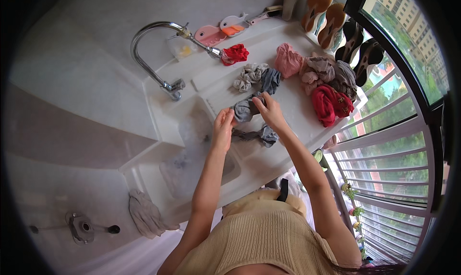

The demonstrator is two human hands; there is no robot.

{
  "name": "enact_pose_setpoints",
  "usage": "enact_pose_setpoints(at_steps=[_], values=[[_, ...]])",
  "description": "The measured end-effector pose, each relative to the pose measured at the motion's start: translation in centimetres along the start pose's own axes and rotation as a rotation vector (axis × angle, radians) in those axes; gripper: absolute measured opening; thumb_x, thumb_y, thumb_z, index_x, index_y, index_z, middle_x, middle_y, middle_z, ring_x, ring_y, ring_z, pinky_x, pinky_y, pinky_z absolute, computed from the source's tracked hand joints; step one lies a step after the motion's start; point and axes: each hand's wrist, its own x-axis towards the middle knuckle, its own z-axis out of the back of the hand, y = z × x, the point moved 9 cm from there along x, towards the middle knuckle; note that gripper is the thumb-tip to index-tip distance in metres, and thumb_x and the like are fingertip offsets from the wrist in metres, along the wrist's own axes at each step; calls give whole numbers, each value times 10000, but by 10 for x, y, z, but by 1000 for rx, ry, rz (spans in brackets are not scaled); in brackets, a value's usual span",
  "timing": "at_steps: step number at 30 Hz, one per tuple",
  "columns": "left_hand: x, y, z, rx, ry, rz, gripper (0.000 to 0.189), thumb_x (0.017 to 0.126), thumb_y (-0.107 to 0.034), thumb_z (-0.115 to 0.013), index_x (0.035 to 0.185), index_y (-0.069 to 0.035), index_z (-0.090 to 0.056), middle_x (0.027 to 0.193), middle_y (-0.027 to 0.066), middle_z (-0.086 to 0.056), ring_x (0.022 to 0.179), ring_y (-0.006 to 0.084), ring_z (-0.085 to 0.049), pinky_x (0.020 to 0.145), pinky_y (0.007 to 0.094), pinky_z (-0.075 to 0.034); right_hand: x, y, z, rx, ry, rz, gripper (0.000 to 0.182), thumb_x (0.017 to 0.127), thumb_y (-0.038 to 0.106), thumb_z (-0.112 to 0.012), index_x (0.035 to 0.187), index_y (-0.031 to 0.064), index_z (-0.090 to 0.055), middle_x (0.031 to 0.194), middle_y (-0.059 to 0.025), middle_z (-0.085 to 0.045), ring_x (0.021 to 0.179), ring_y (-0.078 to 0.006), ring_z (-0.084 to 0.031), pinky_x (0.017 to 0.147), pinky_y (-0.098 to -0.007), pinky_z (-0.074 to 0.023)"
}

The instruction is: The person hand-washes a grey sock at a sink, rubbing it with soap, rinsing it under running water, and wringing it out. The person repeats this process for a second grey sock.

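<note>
Above the right edge of the laundry sink basin, my left hand [224, 128] and my right hand [269, 111] grip a wet grey cloth piece [243, 110], likely a sock, between them. Just below my hands, another twisted grey cloth [268, 135] lies on the white washboard side. Beyond them sit a light grey bunched cloth [251, 75] and a darker blue-grey one [271, 80]. The basin [235, 168] holds cloudy, sudsy water [192, 152]. A red cloth [235, 54] lies beneath the outlet of the curved chrome faucet [153, 64].
Pink cloth [289, 61], grey-brown cloths [320, 70] and a dark red cloth [329, 105] are heaped at the right. Whale-shaped soap dishes [210, 36] and a brush [264, 15] line the back. Shoes [332, 25] stand by the window. A grey rag [146, 212] hangs at the left corner.
</note>
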Motion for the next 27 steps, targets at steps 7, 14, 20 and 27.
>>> enact_pose_setpoints(at_steps=[7, 14, 20, 27], values=[[-35, 14, -93, 1228, 278, -379, 291, 788, -228, -715, 977, -58, -574, 920, 65, -624, 928, 262, -566, 811, 401, -443, -11, -26, 34, -230, -138, 222, 324, 842, 148, -625, 1155, 74, -588, 1067, -170, -589, 939, -343, -584, 807, -405, -471], [-28, 31, -70, 971, 155, -256, 172, 757, -134, -728, 855, -9, -661, 866, 97, -632, 850, 265, -601, 770, 365, -465, -69, -35, 52, 92, -139, -55, 196, 915, 135, -562, 1049, 3, -614, 869, -121, -653, 717, -181, -613, 621, -300, -490], [-49, -46, -56, 645, 68, -214, 160, 782, -13, -709, 912, 16, -621, 924, 25, -614, 802, 109, -584, 745, 258, -485, -96, 15, 11, 389, 72, -224, 259, 936, 254, -592, 977, -2, -606, 791, -76, -637, 627, -126, -568, 567, -269, -467], [-65, -25, -32, 31, 104, 42, 92, 873, -45, -643, 944, -13, -592, 927, 29, -629, 844, 122, -621, 780, 267, -510, -92, 23, -8, 470, 66, -53, 193, 898, 144, -643, 1024, 4, -599, 880, -47, -611, 690, -107, -596, 557, -252, -503]])
